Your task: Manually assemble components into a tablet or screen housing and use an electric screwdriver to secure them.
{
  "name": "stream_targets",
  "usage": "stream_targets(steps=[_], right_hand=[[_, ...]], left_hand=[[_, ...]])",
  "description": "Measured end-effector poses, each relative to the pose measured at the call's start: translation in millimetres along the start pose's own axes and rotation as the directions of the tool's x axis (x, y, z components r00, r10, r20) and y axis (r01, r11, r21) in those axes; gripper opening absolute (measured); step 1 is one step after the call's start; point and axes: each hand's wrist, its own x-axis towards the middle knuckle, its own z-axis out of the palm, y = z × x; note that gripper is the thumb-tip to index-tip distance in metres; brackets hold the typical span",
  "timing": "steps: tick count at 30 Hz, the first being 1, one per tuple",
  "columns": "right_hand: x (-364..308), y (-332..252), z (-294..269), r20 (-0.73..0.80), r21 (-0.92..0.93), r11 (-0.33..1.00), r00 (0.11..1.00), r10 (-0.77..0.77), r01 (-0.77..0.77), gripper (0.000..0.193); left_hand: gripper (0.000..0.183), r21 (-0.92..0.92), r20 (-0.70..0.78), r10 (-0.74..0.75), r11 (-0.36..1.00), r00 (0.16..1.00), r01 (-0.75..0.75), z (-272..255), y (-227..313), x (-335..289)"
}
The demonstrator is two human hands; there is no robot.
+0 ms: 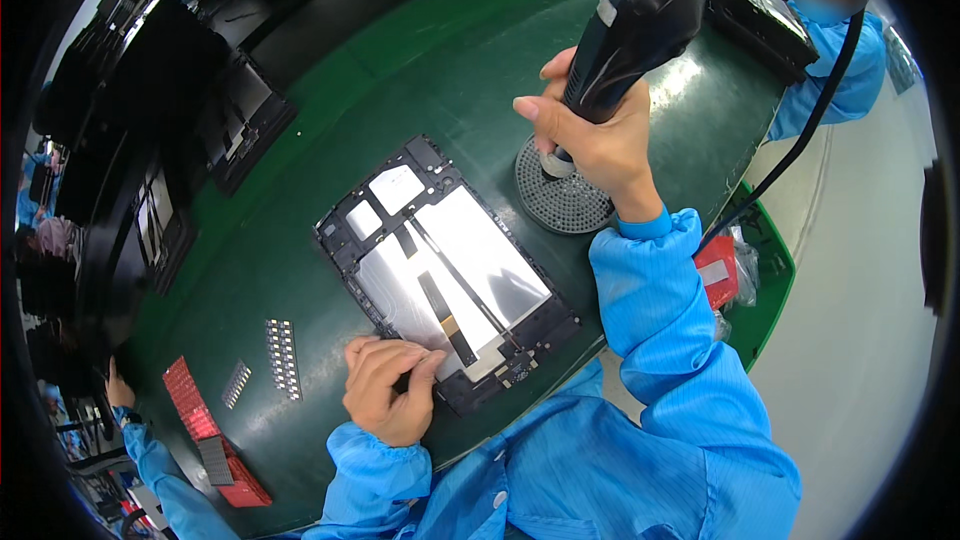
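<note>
My right hand [605, 145] is wrapped round a black power tool [630, 35] that looks like an electric screwdriver. Its lower end points down over a round grey perforated tray [545, 210]; the tip is not clear. Left of the tray lies an opened tablet [480, 270], tilted on the table, its inside facing up with silvery plates and dark flat cables. At the tablet's near left edge rests my left hand [392, 390], fingers curled and thumb pressed toward them. Whatever is between those fingertips is too small to make out.
On the green table [260, 270], left of the tablet, lie a strip of small parts [283, 360], a smaller strip [236, 385] and red packs [190, 395]. Other opened tablets [250, 120] stand far left. A green bin [775, 290] and a black cable [815, 110] are at right. Co-workers sit nearby.
</note>
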Motion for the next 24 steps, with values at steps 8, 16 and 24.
stream_targets(steps=[8,16,24], right_hand=[[-5,0,27,-0.042,0.008,0.999,0.998,0.051,-0.051,0.028],[-12,-32,32,-0.025,0.181,0.961,0.978,-0.208,0.209,0.034],[-38,-58,104,0.171,0.318,0.929,0.953,-0.251,0.187,0.040]], left_hand=[[0.011,-0.163,-0.131,-0.386,0.917,0.913,0.364,-41,-21,-22],[0.012,-0.523,0.118,-0.716,0.544,0.688,0.656,-46,-43,4],[0.013,-0.358,0.107,-0.559,0.750,0.822,0.556,-29,-63,25]])
